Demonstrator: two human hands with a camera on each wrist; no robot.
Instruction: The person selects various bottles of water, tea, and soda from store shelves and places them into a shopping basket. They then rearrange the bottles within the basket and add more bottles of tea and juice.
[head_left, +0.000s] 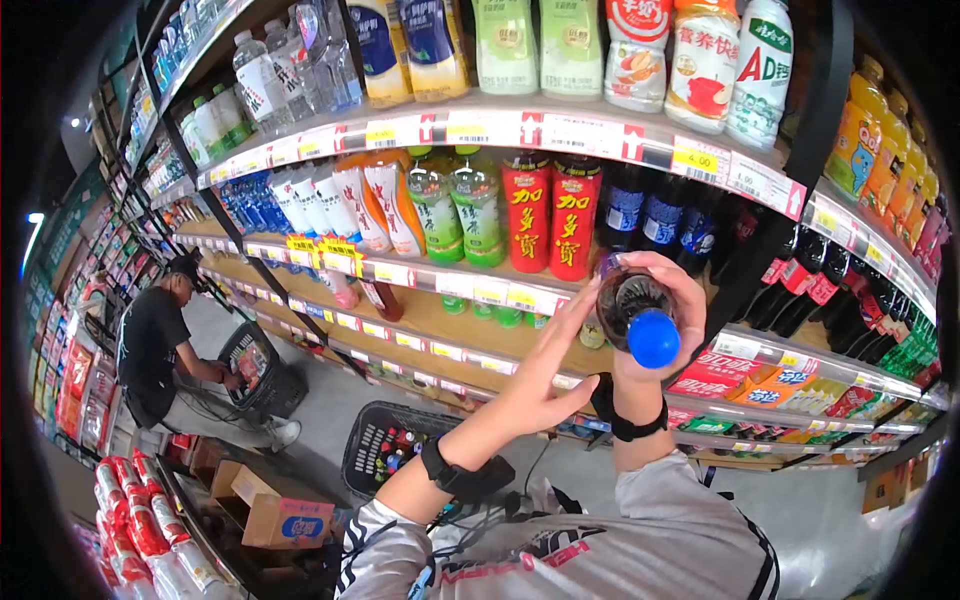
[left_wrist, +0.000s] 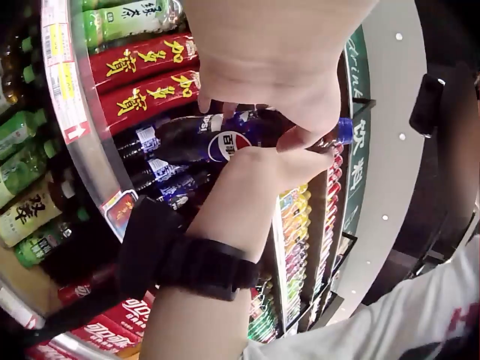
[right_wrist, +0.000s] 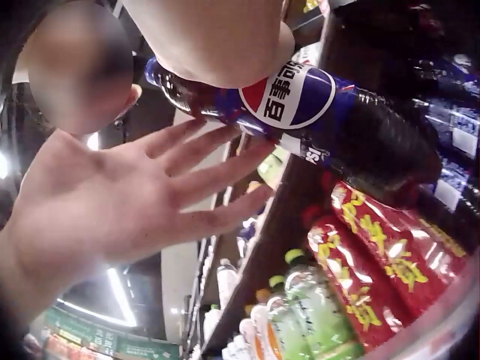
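Observation:
A dark cola bottle [head_left: 636,297] with a blue cap [head_left: 655,339] is tilted cap-end toward me in front of the shelf. My right hand [head_left: 684,310] grips it near the neck, fingers curled round its side. The left hand [head_left: 548,365] lies along the other side, its long fingers straight and their tips at the bottle. In the right wrist view, the bottle's blue label [right_wrist: 289,97] shows a round red, white and blue logo, and the left hand [right_wrist: 142,187] has its fingers spread beneath it. Behind stand similar dark bottles [head_left: 662,218] with blue labels.
Red drink bottles [head_left: 528,215] and green tea bottles [head_left: 474,210] line the same shelf. White-capped drinks [head_left: 760,75] stand above. A black basket [head_left: 370,440] holding small items sits on the floor. At left, a person [head_left: 160,340] bends over another basket [head_left: 285,385], near an opened carton [head_left: 270,505].

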